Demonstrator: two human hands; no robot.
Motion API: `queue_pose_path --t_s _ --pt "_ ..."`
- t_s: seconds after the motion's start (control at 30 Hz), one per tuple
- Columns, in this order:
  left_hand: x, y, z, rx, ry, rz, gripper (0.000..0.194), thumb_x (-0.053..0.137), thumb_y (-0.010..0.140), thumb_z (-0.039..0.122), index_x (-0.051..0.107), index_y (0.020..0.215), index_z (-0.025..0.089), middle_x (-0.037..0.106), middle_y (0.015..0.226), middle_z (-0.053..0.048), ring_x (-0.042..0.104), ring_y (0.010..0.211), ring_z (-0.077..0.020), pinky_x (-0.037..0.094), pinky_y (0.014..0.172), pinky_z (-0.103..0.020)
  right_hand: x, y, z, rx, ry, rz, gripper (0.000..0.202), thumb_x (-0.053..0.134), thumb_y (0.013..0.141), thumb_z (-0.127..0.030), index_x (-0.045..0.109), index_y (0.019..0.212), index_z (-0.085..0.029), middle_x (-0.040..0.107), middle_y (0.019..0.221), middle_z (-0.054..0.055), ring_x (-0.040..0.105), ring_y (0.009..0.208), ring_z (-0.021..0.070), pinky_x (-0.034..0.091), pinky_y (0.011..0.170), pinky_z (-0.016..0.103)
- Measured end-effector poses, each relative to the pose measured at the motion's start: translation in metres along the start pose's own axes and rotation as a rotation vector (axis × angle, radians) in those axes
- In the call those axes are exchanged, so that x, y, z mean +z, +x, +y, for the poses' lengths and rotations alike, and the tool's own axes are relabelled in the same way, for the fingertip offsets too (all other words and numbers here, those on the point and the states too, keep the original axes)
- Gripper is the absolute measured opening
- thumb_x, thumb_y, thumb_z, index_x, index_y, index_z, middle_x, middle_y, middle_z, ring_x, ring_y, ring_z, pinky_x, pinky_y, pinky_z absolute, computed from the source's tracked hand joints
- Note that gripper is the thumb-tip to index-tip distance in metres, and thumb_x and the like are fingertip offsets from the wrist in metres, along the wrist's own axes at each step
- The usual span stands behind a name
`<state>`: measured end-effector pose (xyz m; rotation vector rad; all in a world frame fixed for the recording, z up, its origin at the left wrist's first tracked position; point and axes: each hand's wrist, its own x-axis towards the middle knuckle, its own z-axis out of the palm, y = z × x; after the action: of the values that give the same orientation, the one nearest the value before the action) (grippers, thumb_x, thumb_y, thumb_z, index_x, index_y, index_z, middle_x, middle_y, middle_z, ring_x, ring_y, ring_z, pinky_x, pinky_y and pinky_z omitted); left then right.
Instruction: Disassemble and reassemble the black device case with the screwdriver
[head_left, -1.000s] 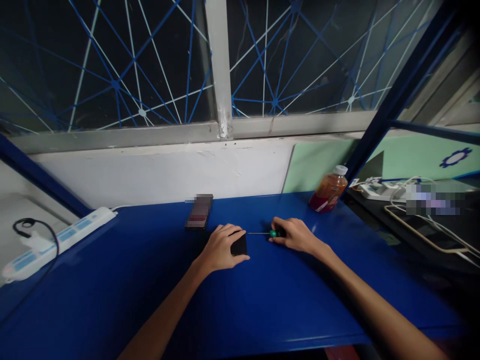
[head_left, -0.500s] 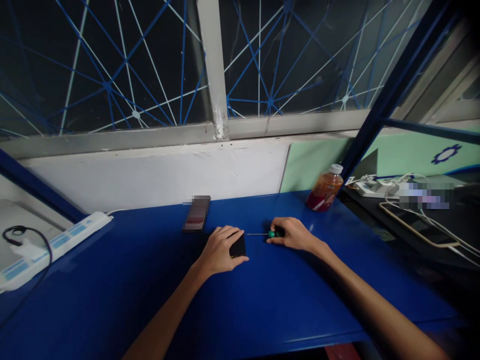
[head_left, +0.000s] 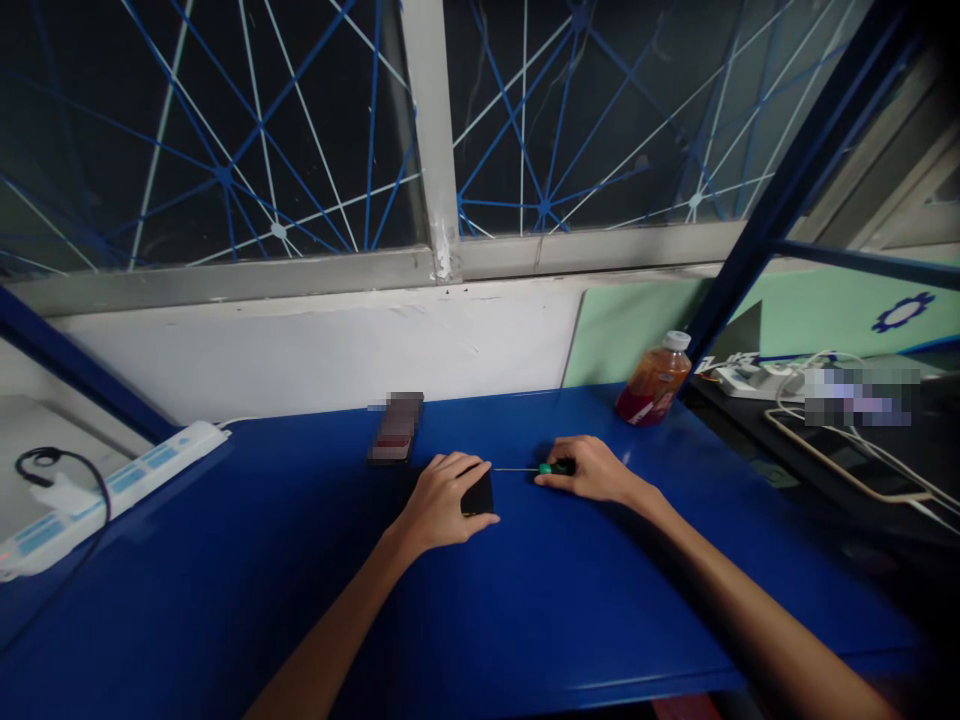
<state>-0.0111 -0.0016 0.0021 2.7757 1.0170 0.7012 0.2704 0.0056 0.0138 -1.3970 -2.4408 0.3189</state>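
Note:
My left hand [head_left: 444, 503] grips a small black box-like object [head_left: 478, 493] on the blue table, fingers along its far side and thumb along its near side. Most of that object is hidden under the palm. My right hand [head_left: 589, 468] is closed on the green and black handle of a screwdriver [head_left: 546, 468]. Its thin metal shaft lies level and points left, and the tip is close to the black object's upper right corner. Whether the tip touches it, I cannot tell.
A dark phone-like slab [head_left: 396, 428] lies beyond my left hand. At the back right stands a drink bottle [head_left: 654, 380]. A white power strip [head_left: 120, 495] runs along the left side. On a black surface at right lie a phone [head_left: 847, 455] and white cables.
Both hands keep the same hold and nearly the same place. The whole view has shifted slightly.

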Motion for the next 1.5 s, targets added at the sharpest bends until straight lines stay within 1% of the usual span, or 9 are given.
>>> queue_pose_path --t_s 0.13,0.27,0.5,0.7,0.87,1.03,1.13,1.3,1.5 --pt "0.0 0.0 -0.001 -0.001 0.005 -0.006 0.068 0.071 0.073 0.051 0.051 0.13 0.02 0.061 0.121 -0.011 0.055 0.109 -0.0298 0.044 0.089 -0.047 0.003 0.0 0.001 0.024 0.033 0.017 0.038 0.063 0.078 -0.056 0.061 0.078 -0.019 0.063 0.072 0.001 0.053 0.059 0.0133 0.031 0.056 0.024" --pt "0.0 0.0 -0.001 0.0 0.008 -0.009 0.071 0.07 0.074 0.051 0.047 0.133 0.021 0.061 0.122 -0.012 0.055 0.108 -0.0301 0.043 0.088 -0.047 0.007 0.0 0.002 0.058 0.064 -0.022 0.037 0.065 0.077 -0.055 0.059 0.085 -0.02 0.059 0.061 -0.002 0.05 0.053 0.0123 0.029 0.053 0.023" --pt "-0.002 0.0 0.001 0.003 0.006 -0.004 0.067 0.063 0.08 0.055 0.046 0.135 0.021 0.06 0.122 -0.012 0.054 0.108 -0.0298 0.043 0.088 -0.047 0.006 0.0 0.005 -0.009 0.108 0.0 0.038 0.047 0.09 -0.052 0.065 0.084 -0.019 0.065 0.076 0.004 0.055 0.061 0.0133 0.033 0.058 0.025" --pt "-0.001 0.001 0.001 -0.005 0.012 -0.009 0.067 0.061 0.081 0.055 0.044 0.136 0.021 0.059 0.122 -0.012 0.054 0.108 -0.0298 0.043 0.087 -0.047 0.01 0.002 0.009 0.02 0.116 0.034 0.039 0.066 0.075 -0.057 0.058 0.079 -0.019 0.06 0.071 0.0 0.05 0.059 0.0127 0.032 0.056 0.023" --pt "-0.003 0.001 0.002 -0.02 0.041 -0.038 0.064 0.06 0.081 0.056 0.048 0.133 0.02 0.058 0.122 -0.013 0.053 0.107 -0.0302 0.042 0.088 -0.048 0.01 0.001 0.005 0.052 0.218 -0.065 0.038 0.065 0.077 -0.055 0.057 0.086 -0.019 0.059 0.063 -0.003 0.049 0.053 0.0112 0.03 0.052 0.022" --pt "-0.004 0.002 0.003 -0.017 0.04 -0.058 0.06 0.057 0.083 0.056 0.05 0.131 0.02 0.057 0.122 -0.013 0.053 0.108 -0.0305 0.043 0.088 -0.048 0.004 0.001 0.003 0.033 0.168 -0.031 0.035 0.05 0.089 -0.052 0.064 0.09 -0.021 0.064 0.071 0.001 0.053 0.058 0.0124 0.032 0.056 0.024" --pt "-0.004 0.002 0.003 -0.016 0.038 -0.061 0.06 0.056 0.083 0.056 0.051 0.13 0.019 0.057 0.121 -0.013 0.052 0.108 -0.0307 0.043 0.087 -0.047 0.004 0.001 0.005 0.011 0.126 0.015 0.035 0.057 0.084 -0.055 0.064 0.087 -0.02 0.066 0.08 0.002 0.055 0.064 0.0135 0.033 0.058 0.024" --pt "-0.003 0.003 0.003 0.025 0.03 -0.025 0.058 0.057 0.083 0.055 0.052 0.128 0.019 0.058 0.119 -0.014 0.053 0.105 -0.0302 0.042 0.087 -0.048 0.01 0.003 0.009 0.025 0.047 0.04 0.043 0.064 0.075 -0.062 0.061 0.076 -0.018 0.063 0.079 0.003 0.054 0.064 0.0139 0.033 0.058 0.024" --pt "-0.003 0.003 0.003 0.02 0.015 -0.027 0.055 0.059 0.083 0.052 0.053 0.128 0.021 0.058 0.118 -0.012 0.053 0.106 -0.0297 0.042 0.087 -0.048 0.009 0.0 -0.001 0.092 -0.036 -0.001 0.042 0.059 0.078 -0.064 0.064 0.082 -0.022 0.064 0.068 0.001 0.057 0.061 0.0161 0.027 0.054 0.025"
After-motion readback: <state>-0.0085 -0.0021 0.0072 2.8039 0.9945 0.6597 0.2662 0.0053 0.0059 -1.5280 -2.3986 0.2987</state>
